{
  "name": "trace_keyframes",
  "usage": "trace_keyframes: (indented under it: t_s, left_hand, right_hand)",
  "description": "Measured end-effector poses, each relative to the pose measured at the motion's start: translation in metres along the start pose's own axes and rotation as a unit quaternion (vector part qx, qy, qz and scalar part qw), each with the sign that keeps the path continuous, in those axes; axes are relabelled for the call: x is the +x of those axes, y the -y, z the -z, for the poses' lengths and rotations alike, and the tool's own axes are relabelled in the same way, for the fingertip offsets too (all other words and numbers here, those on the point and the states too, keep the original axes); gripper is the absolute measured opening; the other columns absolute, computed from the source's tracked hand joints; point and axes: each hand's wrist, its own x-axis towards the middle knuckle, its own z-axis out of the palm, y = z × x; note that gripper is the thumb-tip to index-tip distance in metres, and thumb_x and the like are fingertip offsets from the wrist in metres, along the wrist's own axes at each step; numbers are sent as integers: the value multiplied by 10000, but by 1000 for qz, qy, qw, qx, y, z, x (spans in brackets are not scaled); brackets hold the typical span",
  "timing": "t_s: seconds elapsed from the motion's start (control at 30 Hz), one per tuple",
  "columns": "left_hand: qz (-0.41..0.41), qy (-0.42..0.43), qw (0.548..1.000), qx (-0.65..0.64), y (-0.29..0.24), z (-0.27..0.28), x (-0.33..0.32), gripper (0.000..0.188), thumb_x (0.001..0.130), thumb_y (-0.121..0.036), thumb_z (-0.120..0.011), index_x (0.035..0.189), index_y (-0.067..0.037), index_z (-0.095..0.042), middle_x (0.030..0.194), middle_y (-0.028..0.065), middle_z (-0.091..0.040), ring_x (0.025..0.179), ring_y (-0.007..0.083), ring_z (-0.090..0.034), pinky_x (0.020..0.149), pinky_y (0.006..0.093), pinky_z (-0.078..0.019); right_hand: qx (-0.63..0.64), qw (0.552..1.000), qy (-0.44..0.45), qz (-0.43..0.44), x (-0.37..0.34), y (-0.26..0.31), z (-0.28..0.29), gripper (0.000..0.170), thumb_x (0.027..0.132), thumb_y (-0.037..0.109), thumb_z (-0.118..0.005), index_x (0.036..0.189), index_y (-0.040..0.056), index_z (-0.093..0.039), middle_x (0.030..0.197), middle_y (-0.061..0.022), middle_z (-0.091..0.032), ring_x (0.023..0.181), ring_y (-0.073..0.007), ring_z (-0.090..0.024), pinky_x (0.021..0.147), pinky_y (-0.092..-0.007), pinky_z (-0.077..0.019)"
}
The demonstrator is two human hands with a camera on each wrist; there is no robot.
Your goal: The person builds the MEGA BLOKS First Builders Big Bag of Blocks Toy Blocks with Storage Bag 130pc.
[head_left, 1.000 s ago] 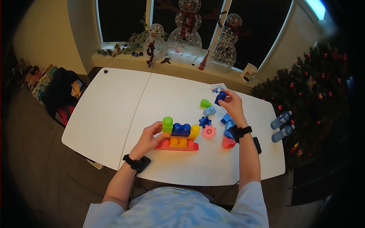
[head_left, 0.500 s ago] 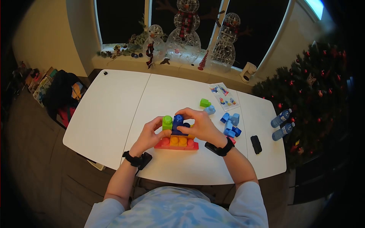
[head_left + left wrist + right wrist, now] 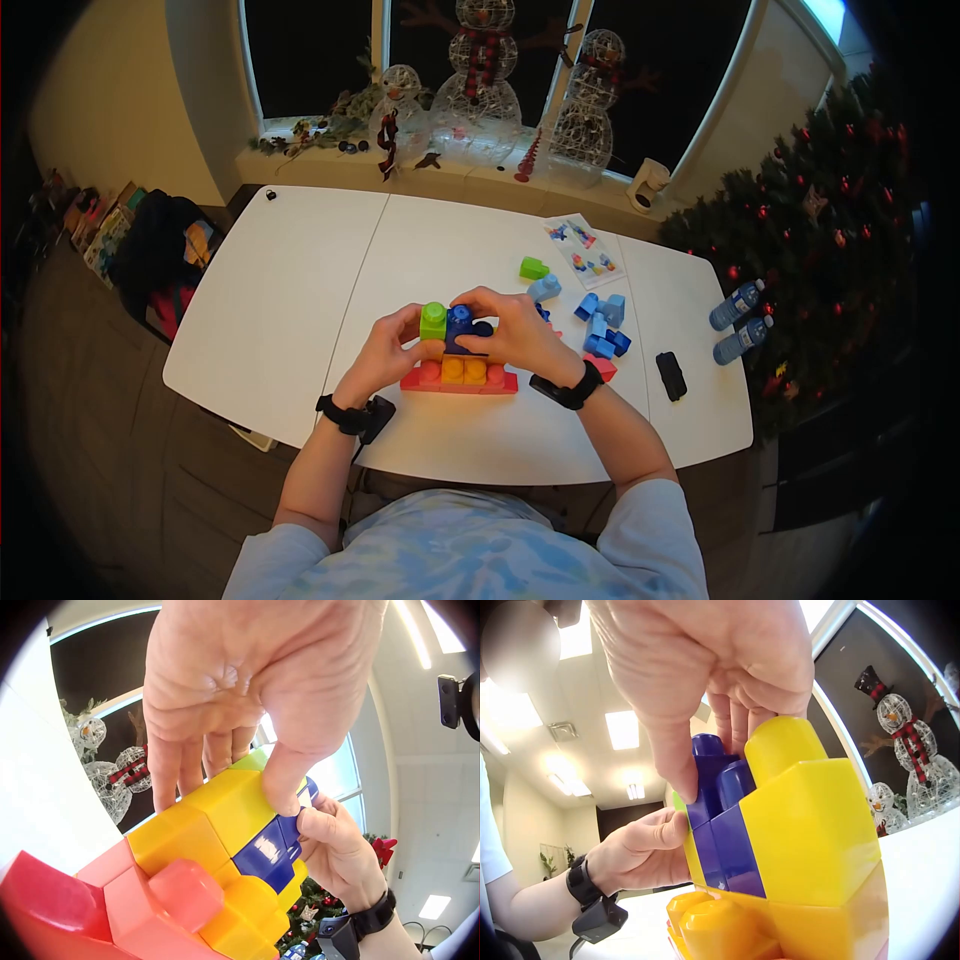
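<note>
A stack of toy blocks stands on the white table (image 3: 290,300), with a pink bottom row (image 3: 415,382), orange blocks (image 3: 463,371) above it, and a green block (image 3: 433,321) at upper left. My left hand (image 3: 376,362) grips the stack's left side, thumb in front and fingers behind. In my right hand (image 3: 523,335) a small dark blue block (image 3: 459,319) is pinched on top, beside the green one. The right wrist view shows it against a blue block (image 3: 739,851), next to a yellow block (image 3: 810,832).
Right of the stack lie a green block (image 3: 534,268), a light blue block (image 3: 544,288), several blue blocks (image 3: 598,335) and a red piece (image 3: 604,367). A picture sheet (image 3: 585,250) lies behind them. A black case (image 3: 671,377) and two bottles (image 3: 738,306) are farther right.
My right hand has come from the back right to the stack with the dark blue block, uncovering the picture sheet. My left hand has stayed at the stack's left side.
</note>
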Motion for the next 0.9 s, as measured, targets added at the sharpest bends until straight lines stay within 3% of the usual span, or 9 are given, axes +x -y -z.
trace_keyframes:
  t_s: [0.1, 0.17, 0.3, 0.37, 0.43, 0.5, 0.57, 0.67, 0.9]
  left_hand:
    - [9, -4, 1000, -19, 0, 0, -2, 371, 901, -39, -782, 1221, 21, -604, 1163, 89, -706, 1153, 179, -665, 1070, 351, -497]
    - [24, 3, 1000, -18, -1, 1, -1, 432, 884, -43, -801, 1257, 13, -591, 1188, 95, -699, 1176, 182, -655, 1081, 352, -490]
    - [-8, -14, 1000, -14, 6, 1, 2, 598, 809, -50, -868, 1324, -3, -568, 1252, 106, -679, 1227, 188, -629, 1117, 356, -472]
    - [-9, -12, 1000, -12, 0, 2, 3, 611, 799, -46, -872, 1327, -4, -568, 1258, 105, -678, 1224, 191, -632, 1118, 357, -473]
    - [-8, -19, 1000, -10, -1, 4, 5, 618, 780, -35, -878, 1323, -12, -584, 1252, 93, -682, 1196, 191, -646, 1107, 353, -485]
    - [-8, -14, 1000, -17, -7, 0, 6, 587, 787, -36, -875, 1305, -14, -599, 1229, 86, -689, 1170, 184, -655, 1096, 349, -492]
    - [-5, -13, 1000, -21, -8, -1, 7, 557, 793, -37, -871, 1288, -16, -615, 1205, 79, -696, 1144, 177, -663, 1085, 345, -499]
    - [-1, -14, 999, -28, -2, -3, 8, 502, 809, -37, -862, 1257, -16, -636, 1162, 67, -707, 1096, 164, -673, 1060, 333, -512]
    - [-6, -20, 1000, -3, -3, -4, 8, 449, 826, -39, -850, 1222, -11, -642, 1105, 51, -715, 1042, 149, -681, 998, 319, -540]
  right_hand:
    - [-4, 1000, -6, 2, -1, -2, -2, 453, 806, 103, -834, 1217, 25, -661, 1052, -130, -766, 1036, -269, -755, 937, -350, -580]
    - [-2, 999, 27, -34, -3, 0, 0, 547, 812, 129, -849, 1303, 37, -627, 1168, -148, -740, 1104, -265, -725, 965, -365, -562]
    - [-36, 998, -45, -17, -15, 3, 44, 686, 825, 184, -852, 1429, 63, -551, 1389, -146, -631, 1222, -250, -641, 1011, -375, -524]
    - [-34, 989, -137, -52, -27, -7, 80, 608, 849, 177, -835, 1396, 73, -591, 1269, -113, -695, 1148, -212, -677, 959, -345, -544]
    - [-137, 961, -219, -103, -46, -23, 113, 412, 865, 140, -804, 1254, 63, -691, 1082, -100, -754, 996, -194, -712, 853, -321, -562]
    - [-234, 933, -218, -162, -74, -54, 137, 339, 844, 147, -789, 1162, 46, -726, 1064, -140, -759, 951, -279, -721, 842, -382, -569]
    - [-358, 884, -142, -264, -101, -81, 148, 292, 812, 108, -785, 1091, 38, -735, 1070, -159, -755, 970, -313, -719, 854, -394, -573]
    - [-363, 880, -48, -303, -136, -122, 150, 299, 776, 62, -797, 1064, 33, -726, 1063, -169, -753, 991, -334, -717, 877, -413, -574]
    - [-348, 888, -50, -295, -156, -156, 120, 396, 738, -4, -781, 1116, 33, -668, 993, -190, -743, 965, -378, -715, 871, -430, -580]
